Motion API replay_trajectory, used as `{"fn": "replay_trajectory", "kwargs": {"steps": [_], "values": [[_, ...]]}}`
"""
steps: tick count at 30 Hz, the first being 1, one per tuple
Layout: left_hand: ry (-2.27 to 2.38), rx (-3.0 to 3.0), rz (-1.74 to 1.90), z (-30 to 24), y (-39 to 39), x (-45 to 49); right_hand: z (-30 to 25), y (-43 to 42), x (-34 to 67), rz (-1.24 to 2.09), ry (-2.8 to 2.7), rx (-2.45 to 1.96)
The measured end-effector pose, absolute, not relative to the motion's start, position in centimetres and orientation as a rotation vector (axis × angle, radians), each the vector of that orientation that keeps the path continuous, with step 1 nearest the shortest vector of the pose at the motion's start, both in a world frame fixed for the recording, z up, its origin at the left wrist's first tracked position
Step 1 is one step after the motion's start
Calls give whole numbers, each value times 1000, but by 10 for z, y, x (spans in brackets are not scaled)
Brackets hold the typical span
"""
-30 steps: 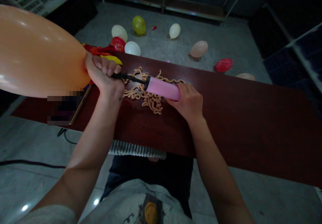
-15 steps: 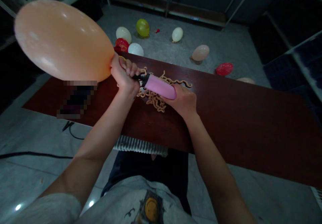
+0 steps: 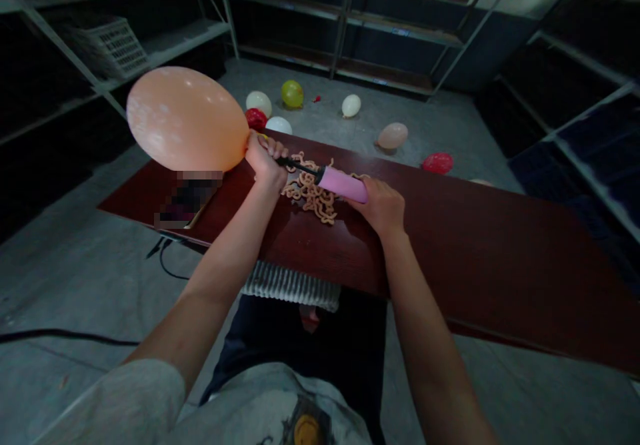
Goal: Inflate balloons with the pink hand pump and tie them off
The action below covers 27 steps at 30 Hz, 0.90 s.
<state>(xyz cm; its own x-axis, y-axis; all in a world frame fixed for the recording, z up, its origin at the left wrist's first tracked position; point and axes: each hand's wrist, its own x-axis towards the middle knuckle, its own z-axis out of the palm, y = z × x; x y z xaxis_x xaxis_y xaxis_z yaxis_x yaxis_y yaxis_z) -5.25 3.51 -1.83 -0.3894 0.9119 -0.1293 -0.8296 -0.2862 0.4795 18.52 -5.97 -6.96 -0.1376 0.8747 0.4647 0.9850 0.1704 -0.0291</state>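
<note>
A large, inflated peach balloon (image 3: pixel 187 121) points up and left from my left hand (image 3: pixel 267 159). That hand is closed around its neck and the black front end of a hand balloon pump (image 3: pixel 343 185). My right hand (image 3: pixel 383 206) wraps the rear of the pump's pink barrel. Between the hands a length of thin black rod shows. Tan, wavy strands (image 3: pixel 315 195) lie in a tangled heap on the dark red-brown table (image 3: pixel 480 251), under the pump. The balloon's mouth and the pump's tip are hidden in my left fingers.
A blurred-out flat dark object (image 3: pixel 187 201) lies at the table's left end. Beyond the table, several balloons rest on the grey floor, among them a yellow one (image 3: pixel 293 94) and a red one (image 3: pixel 438 163). Metal shelves (image 3: pixel 400 28) line the room; a white basket (image 3: pixel 117 45) stands at left.
The pink barrel has slid back from my left hand, baring more black rod. My view has tilted up, showing more shelving, and the balloon appears smaller and further right in the picture.
</note>
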Motion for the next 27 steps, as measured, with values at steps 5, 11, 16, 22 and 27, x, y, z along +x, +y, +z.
{"fn": "replay_trajectory", "kwargs": {"steps": [5,11,16,22,27], "values": [[516,174,1943,-14,36,-62,-66,-60,204,-454,-2052,-1778],[420,205,1958,-7,33,-74,-70,-62,217,-522,-2006,-1740],[469,218,1904,-2,23,-59,-70,-65,198,-464,-2080,-1711],[523,276,1817,-6,11,-35,-70,-62,159,-360,-2102,-1680],[559,275,1818,-4,7,-27,-70,-61,151,-271,-2087,-1675]]}}
